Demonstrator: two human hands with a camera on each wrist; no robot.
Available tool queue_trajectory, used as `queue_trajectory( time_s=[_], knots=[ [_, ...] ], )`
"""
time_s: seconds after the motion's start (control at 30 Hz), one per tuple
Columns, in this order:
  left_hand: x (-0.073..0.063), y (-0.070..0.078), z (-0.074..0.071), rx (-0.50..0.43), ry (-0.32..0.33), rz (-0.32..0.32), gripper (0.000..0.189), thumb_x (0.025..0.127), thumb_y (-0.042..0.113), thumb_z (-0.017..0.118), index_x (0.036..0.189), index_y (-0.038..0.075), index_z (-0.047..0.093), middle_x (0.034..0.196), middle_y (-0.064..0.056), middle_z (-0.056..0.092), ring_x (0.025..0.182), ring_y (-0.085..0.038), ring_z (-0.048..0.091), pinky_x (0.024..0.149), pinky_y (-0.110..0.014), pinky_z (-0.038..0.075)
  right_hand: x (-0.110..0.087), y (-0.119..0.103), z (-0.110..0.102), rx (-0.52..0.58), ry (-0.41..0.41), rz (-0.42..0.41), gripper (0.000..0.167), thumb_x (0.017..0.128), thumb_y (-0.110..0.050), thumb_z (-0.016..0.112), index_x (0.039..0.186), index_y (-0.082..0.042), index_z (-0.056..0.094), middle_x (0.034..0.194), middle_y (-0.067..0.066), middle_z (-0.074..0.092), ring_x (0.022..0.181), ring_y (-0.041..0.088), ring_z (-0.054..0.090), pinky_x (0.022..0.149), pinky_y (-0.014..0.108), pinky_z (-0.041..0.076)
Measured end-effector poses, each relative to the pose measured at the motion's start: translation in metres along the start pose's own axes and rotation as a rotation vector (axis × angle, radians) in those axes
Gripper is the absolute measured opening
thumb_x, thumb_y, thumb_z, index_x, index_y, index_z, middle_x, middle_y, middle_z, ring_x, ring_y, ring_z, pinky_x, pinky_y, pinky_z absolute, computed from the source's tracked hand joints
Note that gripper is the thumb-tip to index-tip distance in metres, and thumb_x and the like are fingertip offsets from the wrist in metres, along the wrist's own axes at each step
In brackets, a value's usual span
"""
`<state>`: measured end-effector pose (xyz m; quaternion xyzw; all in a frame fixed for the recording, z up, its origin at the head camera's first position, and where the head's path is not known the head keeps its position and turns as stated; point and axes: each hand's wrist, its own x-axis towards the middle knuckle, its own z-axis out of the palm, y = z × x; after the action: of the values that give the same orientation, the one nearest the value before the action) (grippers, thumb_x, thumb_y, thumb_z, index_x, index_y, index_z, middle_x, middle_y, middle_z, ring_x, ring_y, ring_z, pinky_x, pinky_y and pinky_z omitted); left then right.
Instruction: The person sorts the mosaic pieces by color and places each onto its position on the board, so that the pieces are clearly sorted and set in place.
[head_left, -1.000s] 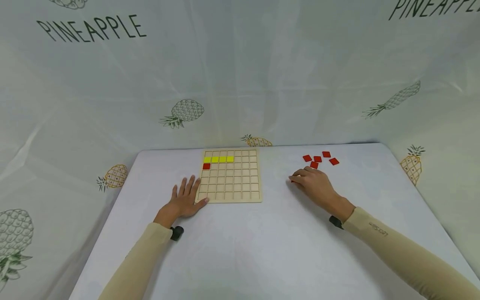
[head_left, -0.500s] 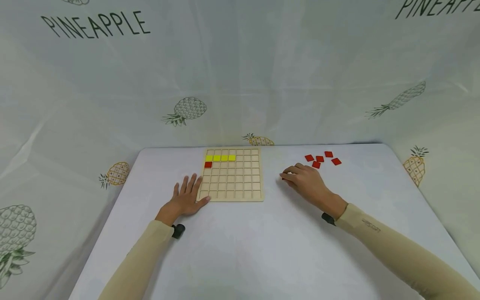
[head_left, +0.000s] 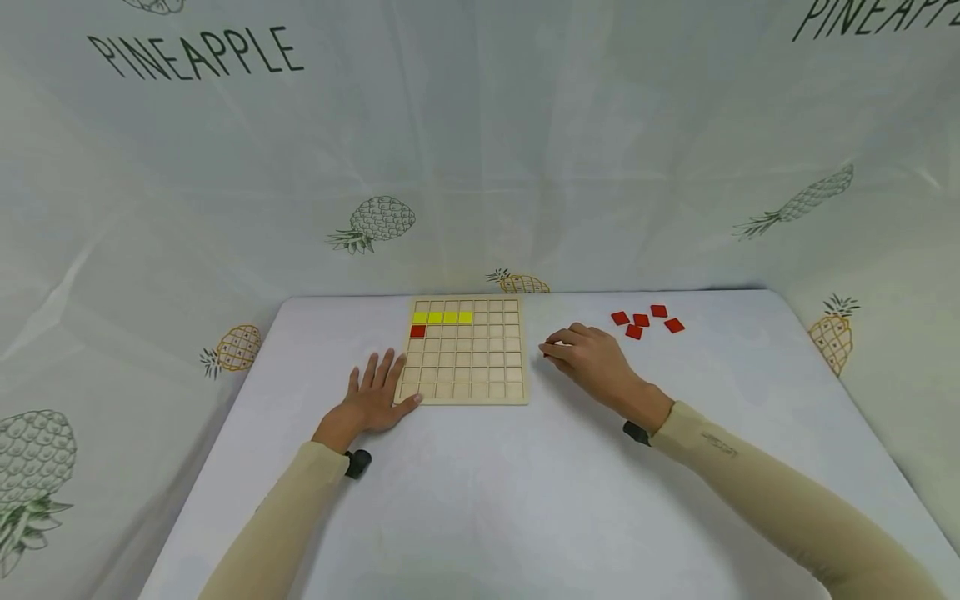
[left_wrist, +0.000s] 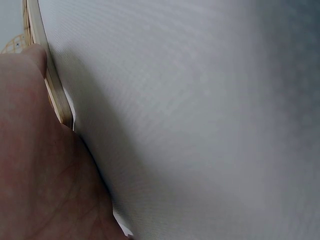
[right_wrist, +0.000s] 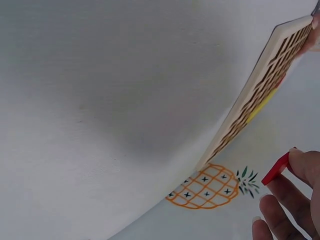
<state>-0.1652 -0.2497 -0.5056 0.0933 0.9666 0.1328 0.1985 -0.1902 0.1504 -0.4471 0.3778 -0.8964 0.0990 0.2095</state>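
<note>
A wooden grid board lies flat on the table, with a row of yellow tiles in its second row and a single red tile just below the leftmost one. My left hand rests with spread fingers at the board's left edge, its thumb on the near left corner. To the right of the board my right hand is raised over the table. Between its thumb and finger it pinches a red square tile, seen clearly in the right wrist view.
Several loose red tiles lie scattered on the table's far right, beyond the right hand. The white table ends at the back against a pineapple-printed curtain. Each wrist carries a small black camera.
My right hand has moved left, away from the loose red tiles and closer to the board, with the red tile in its pinch. The left hand stays in place.
</note>
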Motion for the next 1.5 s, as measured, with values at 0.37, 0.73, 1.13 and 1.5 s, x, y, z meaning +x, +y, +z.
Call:
queue_trajectory(
  time_s=[0.37, 0.73, 1.13, 1.5],
  knots=[
    [-0.001, -0.001, 0.001, 0.014, 0.013, -0.005, 0.092, 0.109, 0.060, 0.042, 0.170, 0.008, -0.002, 0.177, -0.019, -0.012, 0.162, -0.044, -0.013, 0.125, -0.068, -0.008, 0.024, -0.015, 0.008, 0.035, 0.013, -0.013, 0.025, 0.086, -0.010, 0.090, 0.110, -0.010, 0.085, 0.105, 0.003, 0.080, 0.094, 0.023, 0.070, 0.079, 0.035, 0.061],
    [-0.001, 0.000, 0.000, 0.005, 0.010, -0.008, 0.093, 0.108, 0.061, 0.042, 0.170, 0.008, -0.002, 0.177, -0.018, -0.013, 0.162, -0.043, -0.015, 0.125, -0.068, -0.009, 0.049, -0.029, 0.022, 0.039, 0.033, -0.060, 0.023, 0.086, -0.011, 0.089, 0.109, -0.011, 0.085, 0.105, 0.003, 0.079, 0.092, 0.022, 0.070, 0.074, 0.034, 0.059],
    [0.003, -0.003, 0.002, 0.018, 0.009, -0.004, 0.093, 0.108, 0.062, 0.041, 0.171, 0.009, -0.001, 0.177, -0.018, -0.013, 0.162, -0.043, -0.013, 0.125, -0.068, -0.007, 0.072, -0.043, 0.036, 0.042, 0.032, -0.095, 0.017, 0.091, -0.013, 0.085, 0.108, -0.011, 0.085, 0.105, 0.003, 0.078, 0.093, 0.022, 0.070, 0.079, 0.033, 0.060],
    [0.002, 0.001, -0.002, 0.010, -0.012, -0.017, 0.093, 0.109, 0.060, 0.042, 0.170, 0.008, -0.004, 0.176, -0.018, -0.015, 0.162, -0.042, -0.016, 0.125, -0.067, -0.010, 0.094, -0.058, 0.053, 0.022, -0.028, -0.066, 0.017, 0.096, -0.019, 0.081, 0.112, -0.014, 0.084, 0.108, 0.000, 0.078, 0.099, 0.019, 0.072, 0.086, 0.032, 0.060]
  ],
)
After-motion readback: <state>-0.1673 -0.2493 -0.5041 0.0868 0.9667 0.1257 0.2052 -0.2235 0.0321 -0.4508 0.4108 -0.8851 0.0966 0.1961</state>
